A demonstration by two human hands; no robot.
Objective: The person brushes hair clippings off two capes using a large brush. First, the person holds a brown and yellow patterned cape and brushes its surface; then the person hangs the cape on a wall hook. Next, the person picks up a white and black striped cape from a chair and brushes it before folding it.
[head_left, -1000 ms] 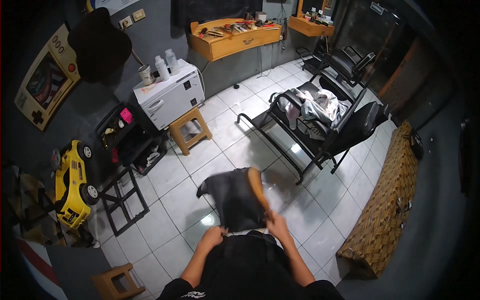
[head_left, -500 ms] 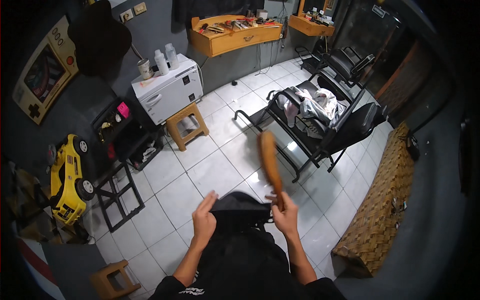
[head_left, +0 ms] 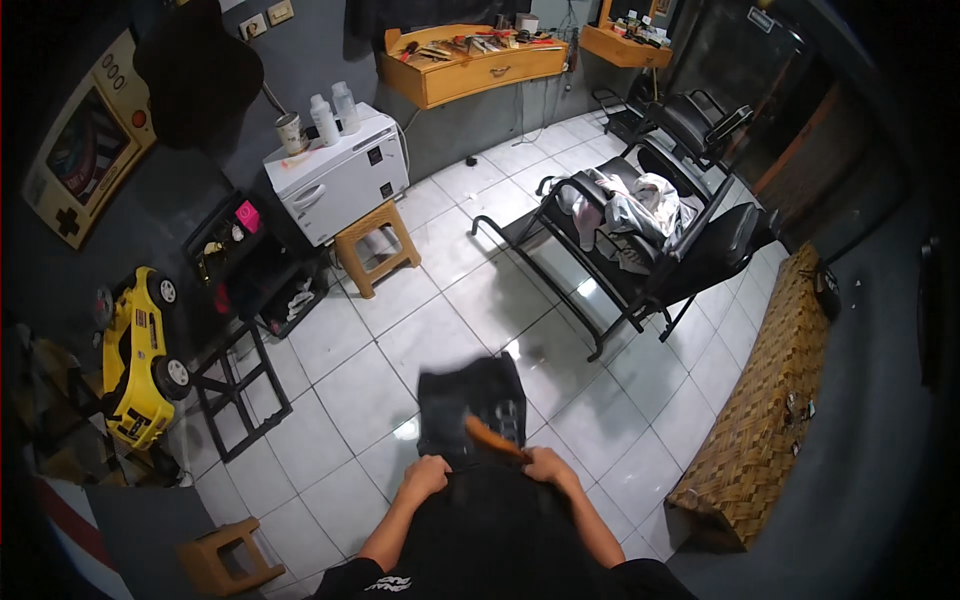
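Note:
In front of my body a black flap-like piece (head_left: 450,405) with ring-shaped metal fittings sticks out over the floor; its kind is unclear. Closed on its near left edge is my left hand (head_left: 427,477). My right hand (head_left: 546,466) is closed at the near right corner and holds a brown wooden paddle-shaped tool (head_left: 492,437), which lies across the black piece and points up and to the left. Whether the right fingers also grip the black edge, I cannot tell. Motion blurs the tool and the far edge of the flap.
A black metal-framed chair (head_left: 640,250) holding plastic bags stands ahead right. A woven chest (head_left: 760,420) runs along the right wall. On the left are a brown stool (head_left: 375,250), a white cabinet (head_left: 335,180), a black frame (head_left: 240,395) and a yellow toy car (head_left: 140,360).
Both hands have moved down toward my body, and the left has closed on the black piece. The wooden tool has swung down and left. The black flap now stretches farther forward.

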